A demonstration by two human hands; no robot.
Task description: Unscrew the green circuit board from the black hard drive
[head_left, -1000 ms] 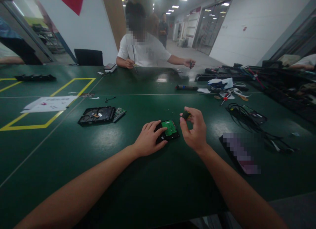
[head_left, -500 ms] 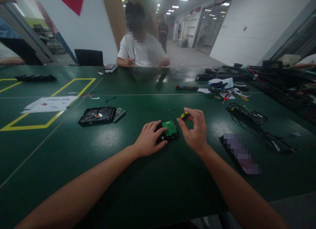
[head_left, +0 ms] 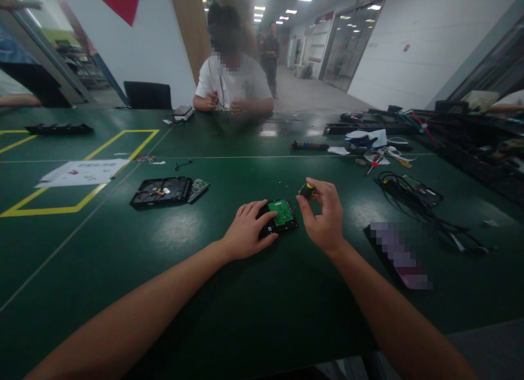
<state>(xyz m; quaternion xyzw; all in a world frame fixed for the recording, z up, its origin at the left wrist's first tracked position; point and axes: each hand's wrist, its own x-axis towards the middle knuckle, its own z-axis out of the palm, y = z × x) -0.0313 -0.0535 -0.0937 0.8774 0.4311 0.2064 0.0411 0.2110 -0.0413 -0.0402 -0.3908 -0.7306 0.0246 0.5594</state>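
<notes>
**Screwdriver pinched over a held hard drive**

The right hand (head_left: 324,219) pinches a small black-and-yellow screwdriver (head_left: 306,190) between thumb and fingertips, its shaft slanting down toward 8 o'clock to the green board of the hard drive (head_left: 281,215). The left hand (head_left: 246,231) clasps the drive's left end, fingers on top, thumb at the near edge. The drive lies mid-desk (head_left: 245,314). An opened drive (head_left: 161,190) sits at 10 o'clock, cables (head_left: 409,191) at 2, and a co-worker (head_left: 233,85) at 12.

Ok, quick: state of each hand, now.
Left hand: closed over the left end of the hard drive.
Right hand: closed on a small screwdriver, fingertips pinching its black-and-yellow handle.
</notes>
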